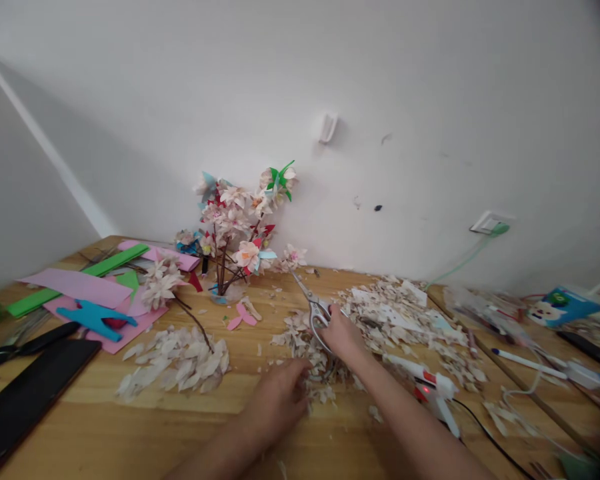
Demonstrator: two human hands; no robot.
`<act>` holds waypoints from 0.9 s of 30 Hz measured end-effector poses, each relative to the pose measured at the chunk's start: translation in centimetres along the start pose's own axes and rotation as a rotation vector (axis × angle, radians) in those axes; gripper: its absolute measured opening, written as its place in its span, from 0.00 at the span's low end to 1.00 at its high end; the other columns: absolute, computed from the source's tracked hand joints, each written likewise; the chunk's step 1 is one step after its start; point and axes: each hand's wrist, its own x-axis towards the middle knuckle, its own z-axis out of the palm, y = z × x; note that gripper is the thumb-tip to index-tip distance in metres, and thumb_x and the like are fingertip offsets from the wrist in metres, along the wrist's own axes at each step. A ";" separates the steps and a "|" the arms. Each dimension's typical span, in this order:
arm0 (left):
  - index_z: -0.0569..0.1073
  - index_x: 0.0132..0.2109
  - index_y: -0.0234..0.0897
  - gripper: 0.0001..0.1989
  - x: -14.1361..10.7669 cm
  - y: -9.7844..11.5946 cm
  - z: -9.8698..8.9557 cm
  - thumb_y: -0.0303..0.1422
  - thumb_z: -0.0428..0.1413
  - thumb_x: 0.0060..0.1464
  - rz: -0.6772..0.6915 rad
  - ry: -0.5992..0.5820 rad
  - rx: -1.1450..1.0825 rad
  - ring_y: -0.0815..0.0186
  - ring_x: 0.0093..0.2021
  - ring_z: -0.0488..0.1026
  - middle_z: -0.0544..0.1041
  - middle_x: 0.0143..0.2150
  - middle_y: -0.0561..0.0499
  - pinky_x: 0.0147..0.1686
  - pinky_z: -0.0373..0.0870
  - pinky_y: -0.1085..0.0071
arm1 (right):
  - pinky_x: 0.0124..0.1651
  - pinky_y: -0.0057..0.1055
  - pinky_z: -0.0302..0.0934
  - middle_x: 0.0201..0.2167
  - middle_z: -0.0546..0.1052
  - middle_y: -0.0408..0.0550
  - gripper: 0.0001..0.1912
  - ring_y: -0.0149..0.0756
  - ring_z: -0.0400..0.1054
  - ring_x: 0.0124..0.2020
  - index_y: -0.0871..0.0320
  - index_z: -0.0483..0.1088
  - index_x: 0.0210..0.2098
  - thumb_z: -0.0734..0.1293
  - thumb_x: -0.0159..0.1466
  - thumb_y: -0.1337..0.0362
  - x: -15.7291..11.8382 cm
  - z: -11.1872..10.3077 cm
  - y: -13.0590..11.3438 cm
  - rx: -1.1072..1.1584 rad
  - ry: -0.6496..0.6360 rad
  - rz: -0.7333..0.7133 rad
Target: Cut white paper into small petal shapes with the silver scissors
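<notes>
White wall (405,73) backs a wooden surface (130,430). Assembled flowers (233,217) stand bunched; many loose petals (185,360) lie unattached. The right hand (344,337) grips metal scissors (309,293) above the petal heap (297,333), blades pointing away, long axis slanting leftward toward the wall. The left hand (280,393) curls its fingers beside the heap; whether they hold anything, I cannot tell.

wall (405,80): dim, diffuse grey light
white wall fitting (328,128): faint shadow beside
left hand (280,393): slightly blurred
glue gun (413,371): small red glow
edges: stretched, smeared, upper-right corner dark
</notes>
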 end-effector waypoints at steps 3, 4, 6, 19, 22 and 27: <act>0.68 0.45 0.39 0.22 0.2 0.1 -0.4 0.21 0.49 0.40 0.007 0.059 -0.004 0.64 0.39 0.70 0.74 0.40 0.50 0.41 0.65 0.69 | 0.28 0.30 0.52 0.33 0.76 0.53 0.13 0.43 0.70 0.33 0.56 0.60 0.37 0.61 0.54 0.57 0.2 0.0 -0.4 -0.002 0.025 -0.004; 0.67 0.45 0.39 0.22 0.3 0.2 -0.7 0.21 0.48 0.40 0.000 0.084 -0.008 0.64 0.39 0.70 0.74 0.40 0.49 0.41 0.65 0.69 | 0.28 0.30 0.51 0.32 0.76 0.52 0.12 0.43 0.70 0.32 0.56 0.60 0.37 0.59 0.55 0.57 0.3 -0.2 -0.4 0.002 0.035 0.002; 0.67 0.44 0.38 0.21 0.6 0.2 -1.1 0.20 0.48 0.40 -0.023 0.133 -0.018 0.65 0.38 0.70 0.74 0.40 0.49 0.41 0.65 0.68 | 0.27 0.29 0.51 0.31 0.76 0.51 0.11 0.41 0.70 0.31 0.56 0.60 0.37 0.57 0.57 0.57 0.6 -0.6 -0.3 0.015 0.053 0.020; 0.66 0.40 0.37 0.18 1.4 0.1 -2.5 0.20 0.48 0.40 -0.132 0.307 -0.094 0.66 0.34 0.71 0.72 0.35 0.51 0.34 0.66 0.69 | 0.27 0.31 0.52 0.31 0.76 0.53 0.14 0.46 0.71 0.32 0.56 0.59 0.38 0.58 0.57 0.55 0.0 1.0 0.1 -0.064 0.071 0.019; 0.67 0.40 0.38 0.18 1.6 -0.3 -2.6 0.20 0.47 0.40 -0.126 0.324 -0.113 0.67 0.34 0.71 0.71 0.36 0.51 0.35 0.66 0.70 | 0.27 0.33 0.52 0.31 0.75 0.57 0.15 0.49 0.71 0.32 0.59 0.57 0.42 0.55 0.60 0.56 0.2 1.1 0.3 -0.067 0.105 0.064; 0.67 0.40 0.38 0.17 2.0 -0.8 -2.9 0.20 0.47 0.40 -0.098 0.352 -0.152 0.67 0.35 0.71 0.71 0.39 0.50 0.35 0.66 0.70 | 0.28 0.28 0.52 0.33 0.75 0.51 0.11 0.40 0.70 0.32 0.57 0.56 0.41 0.57 0.59 0.60 0.3 1.0 0.4 -0.036 0.051 -0.074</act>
